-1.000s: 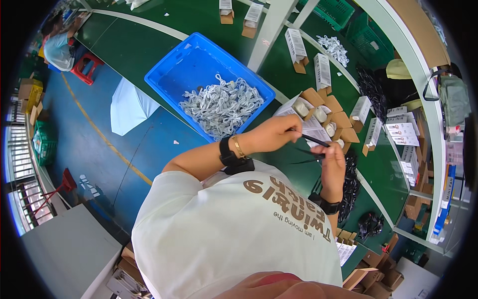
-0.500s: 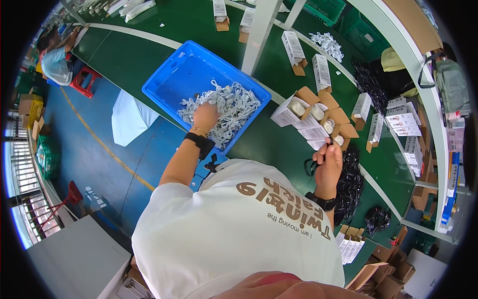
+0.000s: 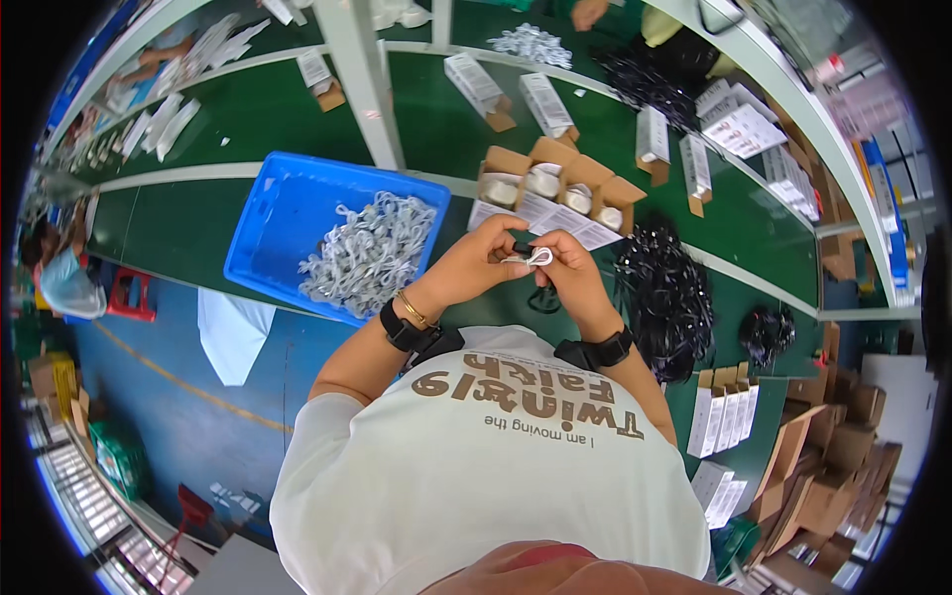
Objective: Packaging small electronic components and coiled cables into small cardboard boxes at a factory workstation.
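Slippage is the main risk: the white cable is pinched by the fingertips only, so a slack grip could let its folds spring open or fall to the table; snagging is a second risk, since a black strap loops just below the fingers; the cable is positioned between both hands, nearer the wearer than the open boxes; left hand: narrow, gripping the cable; right hand: narrow, gripping its other side; appearance: thin, white, doubled into a small rounded loop; its ends cannot be distinguished.
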`<state>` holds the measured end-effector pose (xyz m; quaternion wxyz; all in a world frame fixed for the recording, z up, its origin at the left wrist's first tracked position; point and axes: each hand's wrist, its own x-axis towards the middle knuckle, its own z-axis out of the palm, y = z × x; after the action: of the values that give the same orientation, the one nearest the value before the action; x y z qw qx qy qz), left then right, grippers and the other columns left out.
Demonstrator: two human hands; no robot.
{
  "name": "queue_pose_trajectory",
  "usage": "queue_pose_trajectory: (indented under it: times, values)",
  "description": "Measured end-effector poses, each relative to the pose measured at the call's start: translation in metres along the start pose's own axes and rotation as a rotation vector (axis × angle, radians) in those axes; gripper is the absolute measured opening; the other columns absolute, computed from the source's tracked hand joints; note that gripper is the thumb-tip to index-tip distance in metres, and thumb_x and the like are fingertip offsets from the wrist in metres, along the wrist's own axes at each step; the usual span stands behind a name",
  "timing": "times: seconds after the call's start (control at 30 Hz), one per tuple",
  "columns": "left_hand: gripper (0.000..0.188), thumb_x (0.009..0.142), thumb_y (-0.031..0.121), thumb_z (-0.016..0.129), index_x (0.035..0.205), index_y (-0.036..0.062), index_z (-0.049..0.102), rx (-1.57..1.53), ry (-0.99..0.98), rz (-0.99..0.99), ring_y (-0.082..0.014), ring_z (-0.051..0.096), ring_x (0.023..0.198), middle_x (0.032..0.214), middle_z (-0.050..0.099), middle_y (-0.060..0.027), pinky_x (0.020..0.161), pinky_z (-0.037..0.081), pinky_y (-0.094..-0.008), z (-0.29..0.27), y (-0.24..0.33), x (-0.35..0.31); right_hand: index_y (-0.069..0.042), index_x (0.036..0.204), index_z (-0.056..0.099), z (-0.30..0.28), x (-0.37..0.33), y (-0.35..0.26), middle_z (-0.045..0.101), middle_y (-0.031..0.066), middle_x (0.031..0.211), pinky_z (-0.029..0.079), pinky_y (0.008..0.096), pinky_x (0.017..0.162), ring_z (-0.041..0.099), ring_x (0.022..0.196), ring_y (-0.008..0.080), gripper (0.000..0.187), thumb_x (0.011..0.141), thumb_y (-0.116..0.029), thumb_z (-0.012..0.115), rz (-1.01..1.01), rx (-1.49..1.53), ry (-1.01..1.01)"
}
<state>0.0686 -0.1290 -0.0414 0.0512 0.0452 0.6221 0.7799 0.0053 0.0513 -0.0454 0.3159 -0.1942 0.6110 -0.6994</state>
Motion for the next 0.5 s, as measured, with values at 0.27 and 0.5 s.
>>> queue_pose_trajectory:
  times: [0.27, 0.5]
  values:
    - [0.010, 0.086, 0.007, 0.061, 0.093, 0.0033, 0.055, 0.882, 0.117, 0.179, -0.0119, 0.053, 0.078, 0.086, 0.055, -0.0023, 0.068, 0.044, -0.0249, 0.044, 0.002, 0.040, -0.003, 0.101, 0.053, -0.044, -0.045, -0.026, 0.059, 0.0076, 0.080, 0.045, 0.0278, 0.061, 0.056, 0.067, 0.0171, 0.013, 0.091, -0.010, 0.052, -0.340, -1.028, -0.026]
    - [0.014, 0.079, 0.007, 0.064, 0.090, 0.0031, 0.056, 0.311, -0.242, 0.145, -0.0249, 0.056, 0.080, 0.083, 0.057, -0.0111, 0.071, 0.045, -0.0319, 0.100, 0.014, 0.055, -0.003, 0.089, 0.058, -0.113, -0.044, -0.061, 0.059, 0.0140, 0.084, 0.047, 0.0393, 0.068, 0.058, 0.079, 0.0329, 0.008, 0.083, -0.008, 0.057, -0.358, -0.709, 0.017]
